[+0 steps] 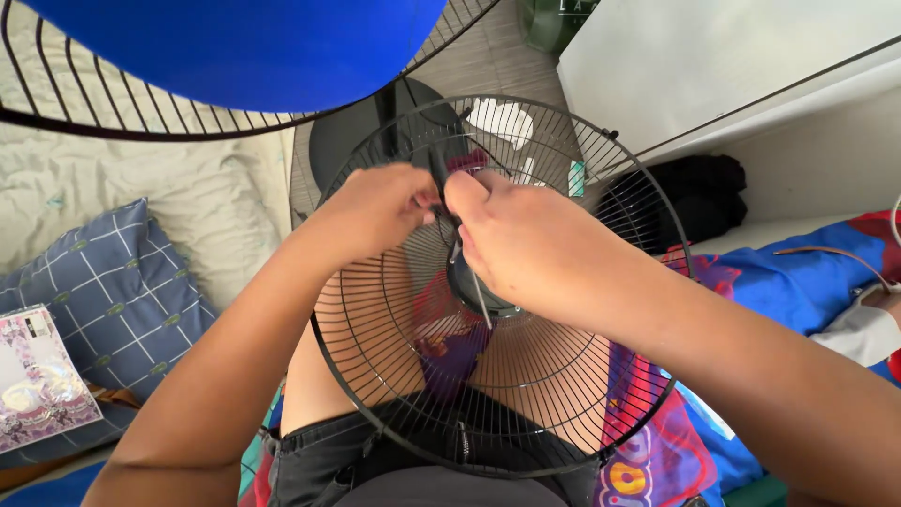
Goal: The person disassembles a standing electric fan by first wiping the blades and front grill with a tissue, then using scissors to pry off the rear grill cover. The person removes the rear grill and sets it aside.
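The left hand and right hand pinch a thin black strap with closed fingers at the far rim of the fan grille. Keep the grille steady on the lap; pull evenly.

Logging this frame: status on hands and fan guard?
Left hand and right hand both pinching a thin dark piece at the fan guard. Guard rests on lap. Blue blade overhead, clear.

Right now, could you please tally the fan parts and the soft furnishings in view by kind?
Black wire fan grilles: 2, one under the left hand and right hand at, one at top left
Blue fan blade: 1
Blue checked pillow: 1
Total: 4
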